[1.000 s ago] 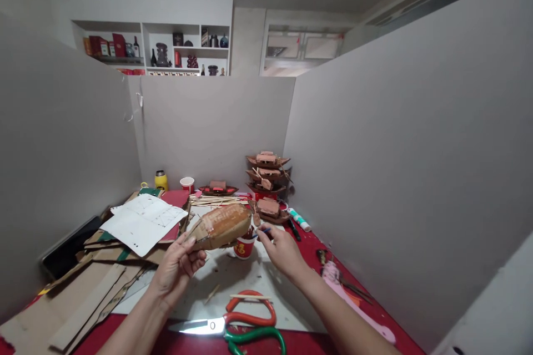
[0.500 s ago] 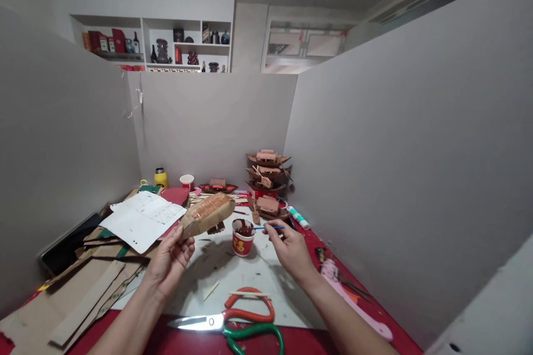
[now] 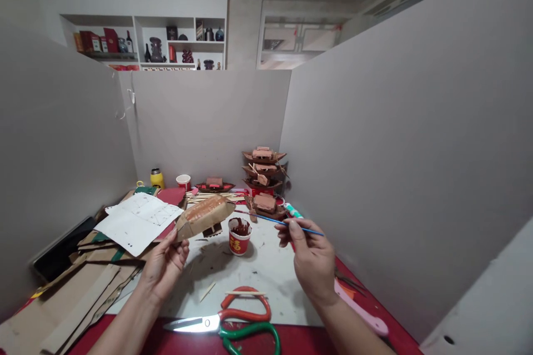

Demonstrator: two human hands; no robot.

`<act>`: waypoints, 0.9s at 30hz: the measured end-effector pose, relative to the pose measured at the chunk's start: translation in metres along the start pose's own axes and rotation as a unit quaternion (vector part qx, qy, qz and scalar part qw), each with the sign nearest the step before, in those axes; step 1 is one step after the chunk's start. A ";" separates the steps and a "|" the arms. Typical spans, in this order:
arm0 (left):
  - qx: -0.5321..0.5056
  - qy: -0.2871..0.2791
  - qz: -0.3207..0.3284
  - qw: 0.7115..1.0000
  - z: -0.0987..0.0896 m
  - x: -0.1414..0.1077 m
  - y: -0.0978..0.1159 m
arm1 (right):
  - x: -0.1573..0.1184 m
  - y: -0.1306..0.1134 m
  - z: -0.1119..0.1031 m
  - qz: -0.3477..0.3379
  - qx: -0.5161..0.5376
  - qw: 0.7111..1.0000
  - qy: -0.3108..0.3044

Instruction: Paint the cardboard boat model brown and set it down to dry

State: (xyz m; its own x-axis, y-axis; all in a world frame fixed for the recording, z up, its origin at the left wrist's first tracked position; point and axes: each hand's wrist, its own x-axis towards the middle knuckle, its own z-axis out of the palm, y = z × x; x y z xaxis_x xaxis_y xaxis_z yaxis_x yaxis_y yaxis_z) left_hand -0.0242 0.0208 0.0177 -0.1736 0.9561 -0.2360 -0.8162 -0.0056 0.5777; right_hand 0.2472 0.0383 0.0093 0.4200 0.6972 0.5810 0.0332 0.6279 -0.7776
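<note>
A cardboard model boat (image 3: 206, 215), its flat underside partly coated in reddish brown, is tilted up in my left hand (image 3: 166, 258), which pinches its near end. My right hand (image 3: 310, 255) grips a thin blue paintbrush (image 3: 272, 219) between thumb and fingers. The brush's tip points left, close to the far end of the boat. Below and between the hands stands a red paper cup (image 3: 240, 244) with a gold character, its inside smeared with dark brown paint.
Scissors (image 3: 208, 323) with red and green handles lie at the front. Cardboard sheets (image 3: 79, 302) and a drawn template (image 3: 139, 221) cover the left. Finished-looking model boats (image 3: 263, 169) are stacked at the back, near a yellow bottle (image 3: 157, 178). Grey partitions (image 3: 208, 116) enclose the table.
My right hand has lifted the paintbrush out of the paper cup and moved it up and right, its tip now near the boat. My left hand still holds the boat in much the same pose.
</note>
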 end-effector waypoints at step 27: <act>-0.008 -0.010 -0.023 1.000 0.004 -0.011 -0.004 | -0.032 -0.001 0.000 -0.160 -0.010 0.979 -0.126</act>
State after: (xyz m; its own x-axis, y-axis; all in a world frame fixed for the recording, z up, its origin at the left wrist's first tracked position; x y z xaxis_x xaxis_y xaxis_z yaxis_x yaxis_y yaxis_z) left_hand -0.0164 0.0110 0.0209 -0.1241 0.9613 -0.2458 -0.8319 0.0342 0.5538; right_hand 0.2338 0.0156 -0.0085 0.1479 0.5302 0.8349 0.1452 0.8234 -0.5486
